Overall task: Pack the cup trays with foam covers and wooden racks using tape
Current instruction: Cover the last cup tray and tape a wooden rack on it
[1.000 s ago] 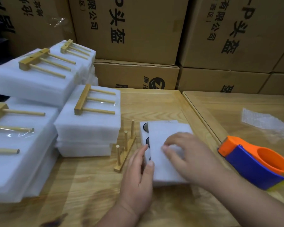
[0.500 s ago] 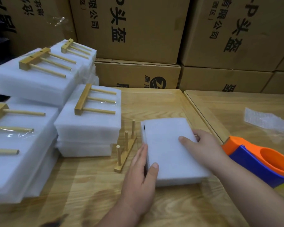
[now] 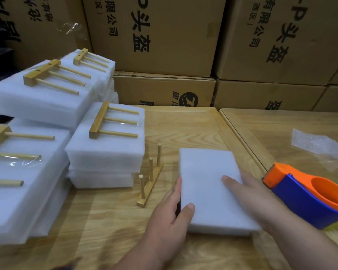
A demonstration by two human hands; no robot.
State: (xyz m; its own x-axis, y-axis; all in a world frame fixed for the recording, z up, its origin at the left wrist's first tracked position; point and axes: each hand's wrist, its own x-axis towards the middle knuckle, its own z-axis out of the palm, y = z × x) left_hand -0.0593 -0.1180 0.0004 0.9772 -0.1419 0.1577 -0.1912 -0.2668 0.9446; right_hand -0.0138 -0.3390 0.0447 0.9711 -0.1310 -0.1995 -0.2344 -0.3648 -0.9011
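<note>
Behind the worktop, cardboard cartons printed with black characters are stacked like a wall. At left stand the finished packs, white foam bundles each with a wooden rack taped flat on top. At the front lies the pack in progress: the foam cover now sits square over the cup tray and hides it completely, whereas a second ago it lay skewed and dark cup openings showed along the tray's left edge. Capping looks done (the tray should be held snug inside), so the rack and tape are probably next. The orange and blue tape dispenser waits at right, just beside the pack. The left hand lies against the cover's left side, fingers straight and thumb on top. The right hand rests flat and spread on its right half, gripping nothing. A loose wooden rack stands upright just left of the pack, untaped.
</note>
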